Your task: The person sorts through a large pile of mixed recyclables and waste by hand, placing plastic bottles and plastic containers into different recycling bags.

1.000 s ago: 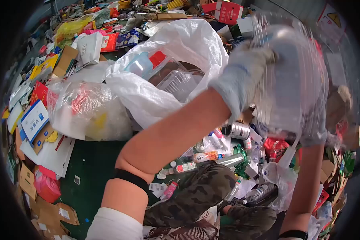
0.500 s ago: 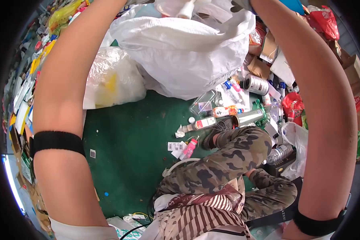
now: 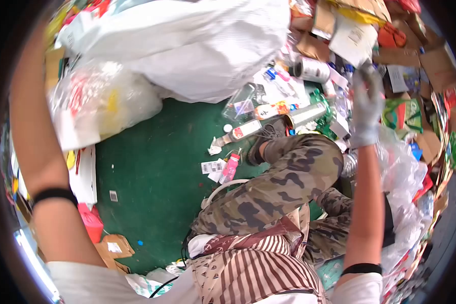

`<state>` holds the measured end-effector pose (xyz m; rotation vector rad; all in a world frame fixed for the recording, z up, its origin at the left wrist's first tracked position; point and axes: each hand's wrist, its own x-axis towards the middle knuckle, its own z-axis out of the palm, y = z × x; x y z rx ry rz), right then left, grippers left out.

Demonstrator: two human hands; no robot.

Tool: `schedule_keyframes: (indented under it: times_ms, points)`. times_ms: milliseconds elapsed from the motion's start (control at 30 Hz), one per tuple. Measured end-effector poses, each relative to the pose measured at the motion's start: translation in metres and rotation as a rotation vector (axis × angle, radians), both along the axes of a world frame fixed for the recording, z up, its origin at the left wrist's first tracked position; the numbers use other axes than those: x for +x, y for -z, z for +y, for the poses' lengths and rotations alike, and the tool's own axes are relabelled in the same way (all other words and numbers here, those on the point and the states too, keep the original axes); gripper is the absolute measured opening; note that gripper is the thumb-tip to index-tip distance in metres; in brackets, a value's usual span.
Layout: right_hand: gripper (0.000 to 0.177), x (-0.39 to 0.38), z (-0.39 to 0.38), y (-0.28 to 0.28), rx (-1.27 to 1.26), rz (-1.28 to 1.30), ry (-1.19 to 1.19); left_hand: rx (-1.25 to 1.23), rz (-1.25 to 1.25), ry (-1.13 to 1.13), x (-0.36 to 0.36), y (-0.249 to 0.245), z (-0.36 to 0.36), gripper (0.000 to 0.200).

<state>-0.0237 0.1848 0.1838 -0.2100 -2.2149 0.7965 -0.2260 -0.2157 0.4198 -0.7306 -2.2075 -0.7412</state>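
My right hand (image 3: 368,109), in a pale glove with darker fingertips, is raised over the litter on the right. Its fingers look slightly apart, though blurred, and nothing shows in them. Near the fingertips lies a white board-like piece (image 3: 353,41). My left forearm (image 3: 38,126) stretches up to the upper left; the hand itself is outside the picture. Beside that arm a clear plastic bag (image 3: 106,104) bulges with red and yellow scraps. Across the top spreads a large white sack (image 3: 202,50), its mouth cut off by the frame.
On the green floor (image 3: 147,187) lie a pink bottle (image 3: 230,168), a labelled glass bottle (image 3: 245,130) and a metal can (image 3: 313,69). My camouflage-clad leg (image 3: 278,187) is folded in front. Cardboard (image 3: 441,66) and a crumpled clear plastic sheet (image 3: 397,172) crowd the right.
My right hand has come away from the white sack's top, swinging right and down into view. The view has shifted, and the sack appears further left and higher.
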Motion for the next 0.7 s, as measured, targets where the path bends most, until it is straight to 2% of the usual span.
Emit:
schedule_keyframes:
  times_ms: [33,67,167,233,267,333,367,400,433,500,533,633,667,700]
  points:
    - [0.030,0.033,0.026,0.070,-0.021,-0.012,0.126,0.048,0.067,0.006,0.030,0.016,-0.013,0.041]
    - [0.034,0.066,0.039,0.127,-0.045,-0.133,0.245,0.092,0.113,0.010,0.062,0.039,-0.022,0.042]
    - [0.049,0.166,0.033,0.249,-0.191,-0.665,0.519,0.152,0.082,-0.001,0.154,0.134,-0.026,0.046]
    - [0.059,0.217,0.007,0.295,-0.300,-1.003,0.608,0.110,-0.199,0.042,0.197,0.209,-0.008,0.049]
    - [0.064,0.233,-0.009,0.310,-0.356,-1.145,0.624,0.067,-0.463,0.076,0.210,0.255,0.019,0.050]
    - [0.075,0.251,-0.040,0.329,-0.446,-1.353,0.624,0.261,-1.199,-0.128,0.237,0.344,0.054,0.073]
    - [0.080,0.256,-0.052,0.337,-0.486,-1.428,0.624,0.410,-1.321,-0.169,0.253,0.417,0.045,0.084]
    - [0.085,0.258,-0.061,0.344,-0.522,-1.483,0.625,0.132,-1.306,-0.199,0.265,0.491,0.025,0.094]
    - [0.091,0.259,-0.069,0.349,-0.549,-1.517,0.641,-0.149,-1.273,-0.226,0.267,0.536,0.012,0.105]
    - [0.101,0.253,-0.078,0.355,-0.573,-1.528,0.693,-0.280,-1.545,-0.442,0.251,0.551,0.039,0.121]
    - [0.106,0.247,-0.078,0.353,-0.571,-1.515,0.731,-0.345,-1.604,-0.502,0.247,0.559,0.048,0.118]
    - [0.087,0.224,-0.081,0.340,-0.454,-1.416,0.875,-0.427,-1.610,-0.571,0.248,0.582,0.075,0.108]
    - [0.097,0.217,-0.077,0.345,-0.505,-1.363,0.903,-0.428,-1.589,-0.587,0.248,0.589,0.085,0.105]
    - [0.090,0.212,-0.070,0.348,-0.494,-1.302,0.846,-0.416,-1.567,-0.596,0.247,0.596,0.094,0.102]
